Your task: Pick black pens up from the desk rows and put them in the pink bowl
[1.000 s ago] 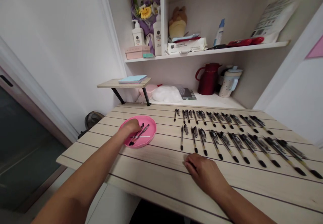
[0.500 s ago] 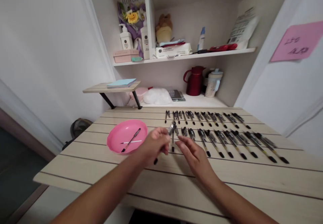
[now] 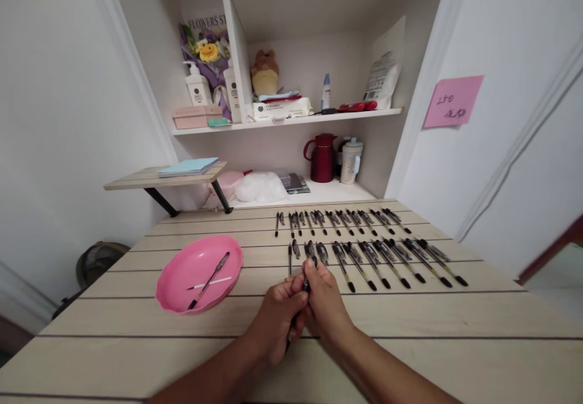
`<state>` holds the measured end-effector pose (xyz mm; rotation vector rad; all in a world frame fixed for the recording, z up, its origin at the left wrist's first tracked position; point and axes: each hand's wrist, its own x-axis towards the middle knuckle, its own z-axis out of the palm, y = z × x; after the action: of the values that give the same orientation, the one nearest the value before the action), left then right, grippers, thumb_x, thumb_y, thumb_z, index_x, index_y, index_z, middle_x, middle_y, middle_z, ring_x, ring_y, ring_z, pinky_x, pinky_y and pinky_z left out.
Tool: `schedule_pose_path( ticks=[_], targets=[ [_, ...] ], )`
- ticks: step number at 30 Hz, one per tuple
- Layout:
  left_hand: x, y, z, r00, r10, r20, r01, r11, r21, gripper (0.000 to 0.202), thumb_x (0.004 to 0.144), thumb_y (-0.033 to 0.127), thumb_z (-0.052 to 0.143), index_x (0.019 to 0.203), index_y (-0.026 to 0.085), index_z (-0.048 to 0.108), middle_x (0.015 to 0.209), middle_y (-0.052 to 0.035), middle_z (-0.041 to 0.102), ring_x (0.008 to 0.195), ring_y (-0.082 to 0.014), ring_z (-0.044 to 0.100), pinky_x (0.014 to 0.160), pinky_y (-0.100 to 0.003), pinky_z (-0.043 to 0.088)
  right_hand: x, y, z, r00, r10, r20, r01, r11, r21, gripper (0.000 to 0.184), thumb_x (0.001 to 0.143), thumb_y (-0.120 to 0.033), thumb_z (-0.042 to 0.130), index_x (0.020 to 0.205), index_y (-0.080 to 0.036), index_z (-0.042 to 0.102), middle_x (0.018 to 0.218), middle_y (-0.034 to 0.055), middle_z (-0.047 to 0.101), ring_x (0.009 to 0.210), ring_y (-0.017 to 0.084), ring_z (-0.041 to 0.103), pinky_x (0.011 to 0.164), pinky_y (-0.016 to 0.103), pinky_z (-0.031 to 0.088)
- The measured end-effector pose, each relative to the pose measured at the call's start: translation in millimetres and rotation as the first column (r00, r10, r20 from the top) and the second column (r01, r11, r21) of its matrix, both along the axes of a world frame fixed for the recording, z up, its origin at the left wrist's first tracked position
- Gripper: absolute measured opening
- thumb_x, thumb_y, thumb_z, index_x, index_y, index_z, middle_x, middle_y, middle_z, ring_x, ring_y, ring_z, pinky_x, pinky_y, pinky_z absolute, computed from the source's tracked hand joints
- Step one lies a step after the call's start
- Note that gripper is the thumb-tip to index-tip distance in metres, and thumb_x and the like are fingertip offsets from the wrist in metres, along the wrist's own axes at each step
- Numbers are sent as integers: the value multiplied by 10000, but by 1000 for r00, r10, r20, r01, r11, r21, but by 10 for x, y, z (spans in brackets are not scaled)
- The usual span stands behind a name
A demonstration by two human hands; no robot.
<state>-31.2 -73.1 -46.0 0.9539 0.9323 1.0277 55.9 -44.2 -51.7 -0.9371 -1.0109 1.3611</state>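
Note:
A dark pen (image 3: 306,284) is held between both hands over the near middle of the table. My left hand (image 3: 277,314) is closed around its lower part, whose dark end pokes out below. At the upper, capped-looking end, my right hand (image 3: 328,297) pinches it, fingers touching the left hand's. Most of the pen is hidden by fingers. Just beyond the hands, black pens with separate caps lie in two rows, a front row (image 3: 385,265) and a back row (image 3: 339,220). To the left, a pink bowl (image 3: 168,282) holds a pen (image 3: 210,277) and a thin white refill-like stick (image 3: 218,282).
A small raised stand (image 3: 132,178) carries blue papers (image 3: 189,166) at the back left. Behind the table, a red jug (image 3: 322,158), a pale cup (image 3: 351,162) and a white plastic bag (image 3: 261,187) stand or lie under a shelf (image 3: 291,119). A pink note (image 3: 453,101) is on the right wall.
My right hand, open and apart before, has come together with my left hand and now grips the pen's upper end. The view has turned somewhat to the right.

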Motion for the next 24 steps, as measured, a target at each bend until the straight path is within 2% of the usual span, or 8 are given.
schedule_pose_path(
  ticks=[5,7,10,13,15,18,21,24],
  targets=[
    [-11,24,-64,997,-77,22,77,997,32,286,692,408,622,793,149,557,578,32,515,319,-13,289,315,-180,128,60,38,10,988,49,-144,-64,993,-103,390,737,-585,491,741,-198,448,625,-15,612,288,59,400,257,178,267],
    [-24,26,-81,994,-106,27,105,994,8,286,709,418,599,791,148,555,581,22,532,313,-14,289,315,-178,131,108,63,43,983,44,-177,-65,991,-113,385,722,-573,526,778,-198,464,681,1,628,346,78,466,273,172,283],
    [-59,7,-82,992,-118,38,121,990,-68,317,727,434,572,881,158,558,540,36,517,304,-24,285,312,-173,131,204,130,87,973,-53,-226,34,996,-88,353,707,-526,582,815,-197,509,733,19,631,574,122,573,424,195,411],
    [-97,-6,-60,995,-89,48,94,990,-105,361,716,449,575,916,148,571,531,41,500,313,-26,287,318,-173,132,317,227,90,977,-173,-129,172,985,-18,371,709,-531,576,843,-185,586,690,10,599,572,116,529,491,221,415],
    [-126,8,-44,997,-24,77,34,992,-120,365,700,438,592,924,151,573,545,43,497,323,-24,292,330,-171,140,391,300,82,975,-220,14,220,975,28,414,711,-548,561,854,-165,628,581,-11,542,484,104,452,444,223,354],
    [-184,67,-30,981,149,124,-132,982,-136,355,684,411,608,935,164,568,559,50,490,341,-23,306,348,-166,154,472,426,118,976,-140,169,135,990,41,443,712,-559,544,840,-146,644,485,-31,483,417,97,393,409,226,286],
    [-254,143,-26,926,339,166,-315,936,-155,345,678,385,611,939,166,562,569,50,490,359,-24,332,358,-161,176,476,598,232,954,-57,296,45,998,49,404,727,-541,523,805,-160,633,460,-28,496,415,110,436,425,231,319],
    [-308,203,-26,871,450,197,-417,889,-188,321,685,350,597,940,159,559,568,49,483,369,-23,347,364,-158,187,376,812,363,880,-43,473,-11,994,110,328,725,-483,543,753,-165,617,457,-28,512,412,120,479,435,237,351]
  ],
)
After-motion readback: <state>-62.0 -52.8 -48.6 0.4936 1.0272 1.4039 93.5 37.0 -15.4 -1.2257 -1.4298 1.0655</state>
